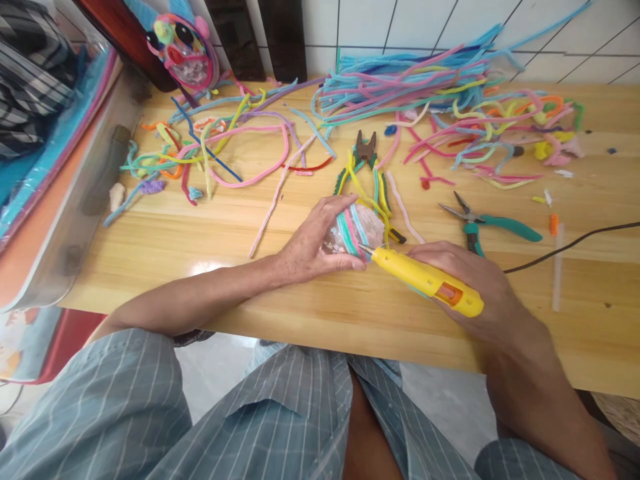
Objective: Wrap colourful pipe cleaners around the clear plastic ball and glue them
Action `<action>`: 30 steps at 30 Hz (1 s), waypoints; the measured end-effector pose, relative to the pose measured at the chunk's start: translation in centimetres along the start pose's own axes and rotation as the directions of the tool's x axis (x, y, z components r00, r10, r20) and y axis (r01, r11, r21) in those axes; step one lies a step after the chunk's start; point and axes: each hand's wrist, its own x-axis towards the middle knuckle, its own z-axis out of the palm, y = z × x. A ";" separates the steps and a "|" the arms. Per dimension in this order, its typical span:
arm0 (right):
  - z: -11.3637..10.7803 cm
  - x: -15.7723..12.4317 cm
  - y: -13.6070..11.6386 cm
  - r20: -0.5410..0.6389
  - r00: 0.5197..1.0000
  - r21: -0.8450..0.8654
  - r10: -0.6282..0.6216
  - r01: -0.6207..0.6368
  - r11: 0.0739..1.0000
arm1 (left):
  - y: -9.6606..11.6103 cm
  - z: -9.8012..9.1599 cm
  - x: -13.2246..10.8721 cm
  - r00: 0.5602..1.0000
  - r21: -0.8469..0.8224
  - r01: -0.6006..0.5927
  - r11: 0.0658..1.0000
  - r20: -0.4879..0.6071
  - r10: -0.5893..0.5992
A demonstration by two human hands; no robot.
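My left hand (310, 243) wraps round a clear, crinkled plastic piece (373, 225) banded with green, pink and blue fuzzy stems. In my right hand (465, 270) is a yellow glue gun (425, 277), its metal tip at the front of the bands. Yellow stems (363, 183) rise behind the plastic piece. Just beyond it, pliers with green and yellow handles (367, 148) lie with their jaws apart. My right fingers are partly hidden by the glue gun.
Teal-handled pliers (510, 227) and a clear stick (559, 267) lie at the right, near a black cord (575, 243). Fuzzy stems (405, 80) are heaped at the back. A decorated figure (187, 57) stands back left, beyond a plastic bin (83, 233).
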 end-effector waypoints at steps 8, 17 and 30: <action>-0.4 0.2 -0.3 0.006 0.995 -0.130 -0.100 0.100 0.986 | -0.3 0.0 0.1 1.000 0.009 -0.016 1.000 0.011 0.016; -0.4 0.3 -1.2 -0.023 0.986 -0.263 -0.165 0.153 0.953 | -0.2 0.0 0.0 1.000 -0.001 -0.018 1.000 0.005 0.018; -0.1 0.2 -1.3 -0.027 0.988 -0.288 -0.152 0.138 0.948 | -0.1 0.1 0.1 0.999 -0.009 -0.039 0.999 -0.008 0.039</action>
